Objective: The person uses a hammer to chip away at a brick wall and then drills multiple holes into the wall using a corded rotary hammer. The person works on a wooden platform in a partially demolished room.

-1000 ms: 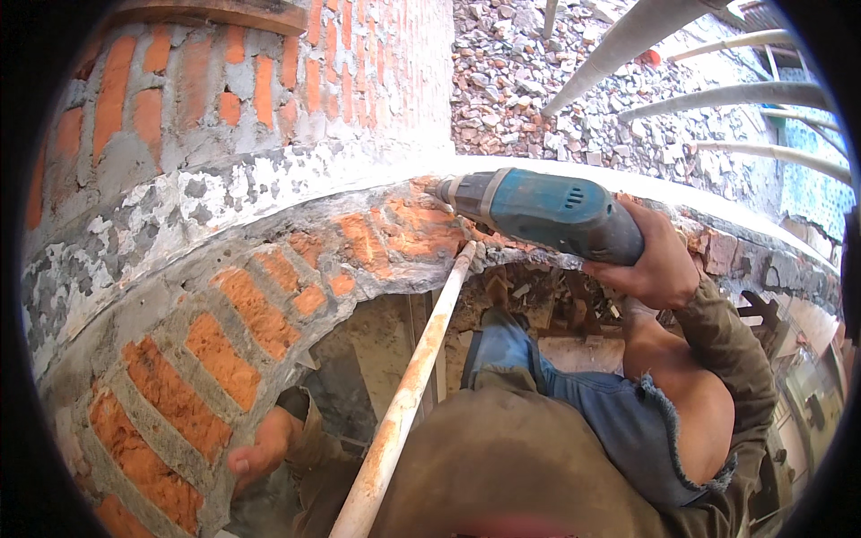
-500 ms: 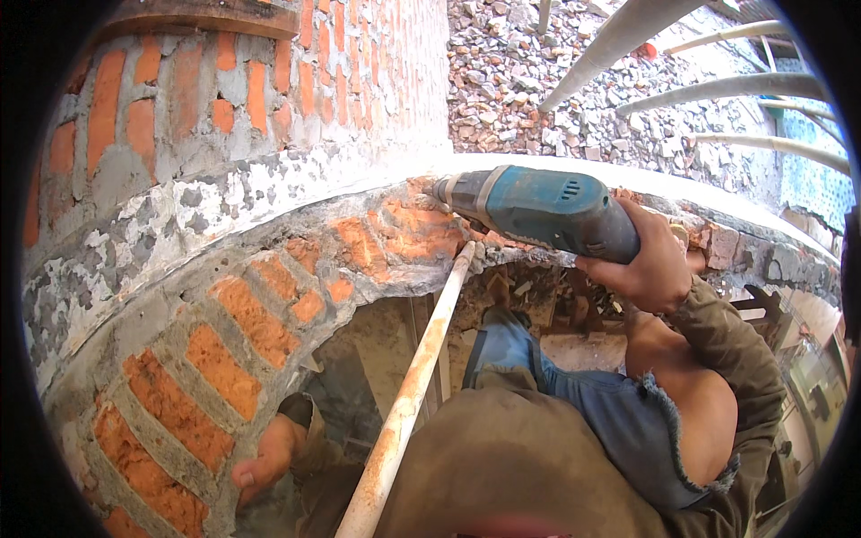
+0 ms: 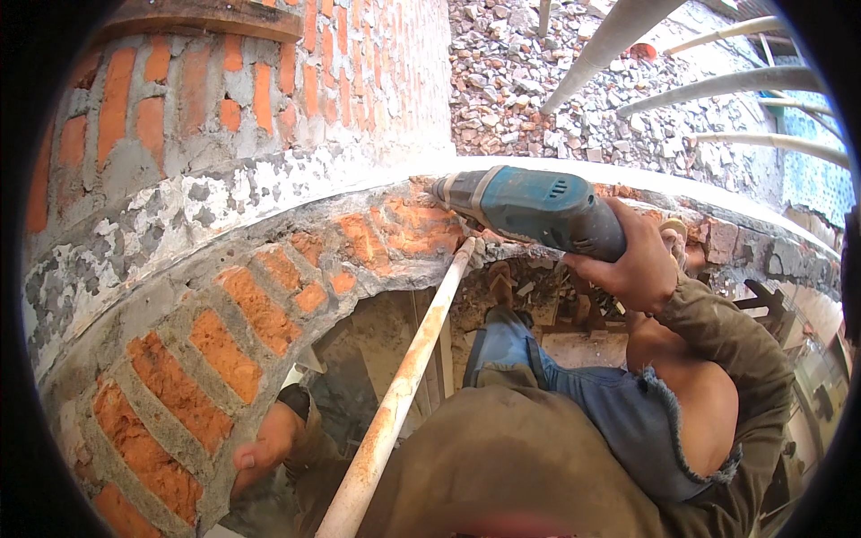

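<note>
1. R hand [image 3: 632,264] wrapped tight round the rear grip of a teal power drill [image 3: 529,208]; fingers closed on the handle, tool body fully carried by this hand
2. Drill long axis runs roughly right-to-left in view, nose pointing left, tilted slightly up; chuck end sits at the underside of the curved brick arch [image 3: 269,305], right where brick meets the grey mortar band. Bit itself too small/hidden to make out, so can't tell if it's touching or in the masonry
3. Key relation: work point lies to the left of the R grip, straight along the tool axis, i.e. nose-first into the arch face. R hand is the near one by far
4. L hand [image 3: 265,448] low, well apart from the drill, curled against the lower inner edge of the arch; looks like a bracing hold on brick, nothing else seen in it
5. Pale rust-stained pole [image 3: 404,386] runs from bottom centre up to just under the drill nose; near it, contact unclear
6. Beyond: rubble ground [image 3: 538,81], white bars [image 3: 744,85] upper R
</note>
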